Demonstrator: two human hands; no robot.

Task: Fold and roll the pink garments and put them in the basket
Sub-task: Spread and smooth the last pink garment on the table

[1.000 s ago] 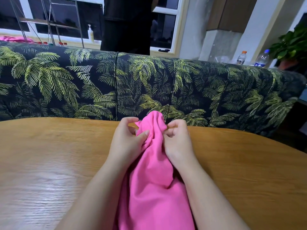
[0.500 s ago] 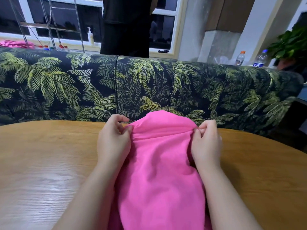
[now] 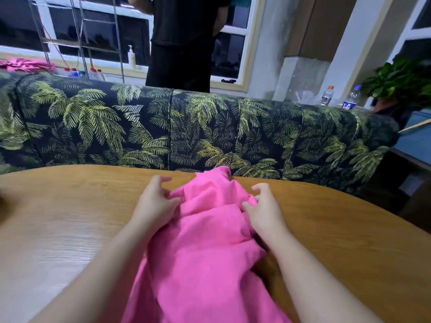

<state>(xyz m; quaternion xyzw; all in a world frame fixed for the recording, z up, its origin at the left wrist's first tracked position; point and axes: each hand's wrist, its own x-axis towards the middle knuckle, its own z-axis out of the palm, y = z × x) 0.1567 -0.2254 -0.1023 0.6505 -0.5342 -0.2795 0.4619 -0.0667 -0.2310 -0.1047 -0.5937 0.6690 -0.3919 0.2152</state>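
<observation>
Fingertips of left hand and right hand pinch the pink garment; loose folds beyond that pinch could bunch and skew the fold.

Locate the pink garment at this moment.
In the head view, the pink garment lies bunched on the wooden table, centre, between the left hand and right hand.

Wooden table, crumpled pink garment lying on it
</observation>
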